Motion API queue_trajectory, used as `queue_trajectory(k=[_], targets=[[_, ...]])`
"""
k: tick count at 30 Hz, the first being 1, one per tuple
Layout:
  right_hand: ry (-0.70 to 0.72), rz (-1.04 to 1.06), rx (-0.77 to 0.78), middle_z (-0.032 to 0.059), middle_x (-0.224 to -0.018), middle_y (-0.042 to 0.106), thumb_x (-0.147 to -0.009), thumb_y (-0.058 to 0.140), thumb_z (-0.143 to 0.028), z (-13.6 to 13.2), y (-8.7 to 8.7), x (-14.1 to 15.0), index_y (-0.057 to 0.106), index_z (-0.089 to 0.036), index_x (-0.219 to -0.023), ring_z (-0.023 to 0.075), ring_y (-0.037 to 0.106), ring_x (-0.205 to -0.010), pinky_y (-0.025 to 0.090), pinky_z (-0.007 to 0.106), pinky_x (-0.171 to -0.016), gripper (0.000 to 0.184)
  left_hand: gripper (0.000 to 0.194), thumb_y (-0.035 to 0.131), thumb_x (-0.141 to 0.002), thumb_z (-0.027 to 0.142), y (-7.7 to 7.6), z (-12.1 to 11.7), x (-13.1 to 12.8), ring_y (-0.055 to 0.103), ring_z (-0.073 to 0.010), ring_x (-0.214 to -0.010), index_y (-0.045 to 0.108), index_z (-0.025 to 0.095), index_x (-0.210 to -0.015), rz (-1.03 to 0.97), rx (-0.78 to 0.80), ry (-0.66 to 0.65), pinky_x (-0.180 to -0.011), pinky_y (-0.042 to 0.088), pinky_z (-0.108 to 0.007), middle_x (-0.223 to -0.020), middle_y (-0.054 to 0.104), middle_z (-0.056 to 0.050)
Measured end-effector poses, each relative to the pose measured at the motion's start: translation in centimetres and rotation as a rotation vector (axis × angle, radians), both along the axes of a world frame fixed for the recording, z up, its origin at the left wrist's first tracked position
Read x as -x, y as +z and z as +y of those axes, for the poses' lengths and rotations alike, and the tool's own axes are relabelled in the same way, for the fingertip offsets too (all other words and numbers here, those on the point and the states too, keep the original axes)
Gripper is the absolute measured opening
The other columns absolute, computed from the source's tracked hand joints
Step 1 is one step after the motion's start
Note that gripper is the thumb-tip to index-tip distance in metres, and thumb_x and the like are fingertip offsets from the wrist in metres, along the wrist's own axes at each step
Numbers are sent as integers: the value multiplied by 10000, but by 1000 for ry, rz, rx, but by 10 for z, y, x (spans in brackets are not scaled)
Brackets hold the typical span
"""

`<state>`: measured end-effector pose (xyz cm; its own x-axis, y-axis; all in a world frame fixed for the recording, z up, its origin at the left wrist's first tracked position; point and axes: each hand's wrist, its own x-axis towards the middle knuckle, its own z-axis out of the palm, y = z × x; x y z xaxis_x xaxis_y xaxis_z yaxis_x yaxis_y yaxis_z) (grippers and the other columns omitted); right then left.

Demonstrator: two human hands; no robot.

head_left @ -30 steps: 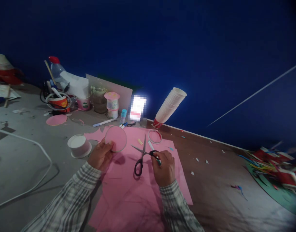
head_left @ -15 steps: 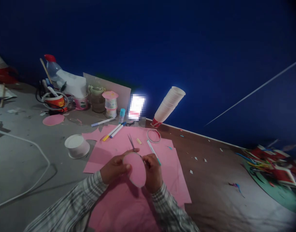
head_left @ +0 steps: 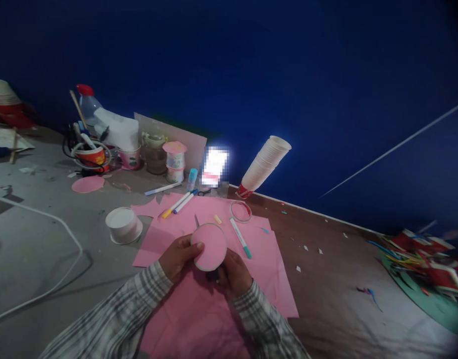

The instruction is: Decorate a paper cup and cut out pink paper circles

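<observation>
Over pink paper (head_left: 268,269): left hand (head_left: 178,257) pinching pink disc (head_left: 210,247), probably for steadiness; right hand (head_left: 238,276) curled round scissors (head_left: 213,274), fingertips partly hidden.

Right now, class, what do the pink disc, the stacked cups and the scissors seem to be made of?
Disc: thick paper or card, matt pink; thin and flat, without shine.
Cups: probably paper, pale and smooth; thin rims nest closely.
Scissors: grey metal blade, narrow and pointed; dark handle, perhaps plastic, mostly hidden.

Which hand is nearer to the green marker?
Right. The right hand is just below the green marker in view, not touching it. The left hand is farther off to the left, holding the pink disc by its edge.
</observation>
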<state>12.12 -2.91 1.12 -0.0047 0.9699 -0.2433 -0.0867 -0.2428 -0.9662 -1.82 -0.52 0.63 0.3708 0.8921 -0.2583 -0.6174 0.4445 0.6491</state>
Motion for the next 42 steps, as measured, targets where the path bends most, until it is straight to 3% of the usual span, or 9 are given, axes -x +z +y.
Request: queue_trajectory(k=[3, 6, 8, 12, 15, 19, 26, 33, 42], targets=[[195, 171, 159, -103, -343, 404, -720, 602, -575, -3, 5, -3, 628, -193, -742, 34, 173, -246, 120, 165, -266, 383, 296, 844, -596, 384, -4, -1, 1, 531, -113, -401, 681, 142, -645, 25, -48, -70, -398, 441, -223, -505, 619, -8], [323, 263, 220, -56, -382, 535, -612, 716, -542, -1, 6, -8, 634, -183, -770, 32, 198, -221, 123, 173, -244, 400, 358, 778, -642, 482, -7, 0, 3, 523, -150, -350, 639, 155, -692, 78, -102, -142, -335, 412, -256, -491, 595, 2], [348, 305, 221, -28, -454, 613, -561, 756, -541, 2, 5, -13, 617, -191, -779, 22, 211, -229, 119, 164, -246, 435, 359, 750, -670, 490, -6, 2, 6, 542, -141, -419, 616, 161, -723, 175, -160, -52, -409, 457, -263, -529, 593, 14], [282, 333, 87, -46, -462, 609, -585, 776, -526, 9, 1, -25, 627, -199, -918, 40, 326, -281, 173, 143, -294, 490, 363, 725, -694, 453, 0, 11, 17, 457, -77, -503, 523, 166, -602, 594, -310, 317, -494, 424, -195, -522, 490, 65], [262, 268, -48, -31, -439, 599, -639, 762, -505, 9, -4, -30, 633, -175, -979, 82, 428, -325, 248, 167, -342, 491, 402, 643, -731, 527, 3, 15, 23, 459, -86, -435, 466, 193, -597, 723, -307, 373, -422, 407, -201, -483, 461, 79], [247, 145, -105, -38, -442, 579, -662, 735, -520, 4, -9, -27, 608, -180, -937, 102, 464, -348, 293, 189, -369, 455, 430, 568, -768, 592, 5, 15, 26, 485, -100, -360, 450, 206, -619, 749, -292, 397, -359, 387, -195, -415, 504, 67], [326, -5, 9, -86, -443, 505, -668, 691, -427, -7, 0, -16, 580, -197, -890, 95, 462, -375, 330, 196, -408, 339, 509, 566, -748, 672, 4, 19, 34, 476, -79, -354, 504, 181, -633, 669, -246, 442, -352, 350, -172, -418, 539, 49], [375, -124, -9, -79, -477, 524, -638, 667, -261, -11, 1, -9, 613, -202, -799, 74, 434, -420, 317, 177, -421, 180, 484, 649, -699, 641, -6, 24, 34, 506, -82, -388, 514, 178, -663, 544, -188, 484, -398, 387, -183, -446, 548, 62], [352, -110, 12, -23, -630, 618, -613, 714, -273, -13, -6, -4, 621, -194, -797, 65, 458, -415, 341, 174, -387, 221, 411, 701, -690, 541, -1, 20, 28, 576, -99, -441, 527, 172, -638, 492, -180, 466, -462, 473, -209, -498, 562, 65]])
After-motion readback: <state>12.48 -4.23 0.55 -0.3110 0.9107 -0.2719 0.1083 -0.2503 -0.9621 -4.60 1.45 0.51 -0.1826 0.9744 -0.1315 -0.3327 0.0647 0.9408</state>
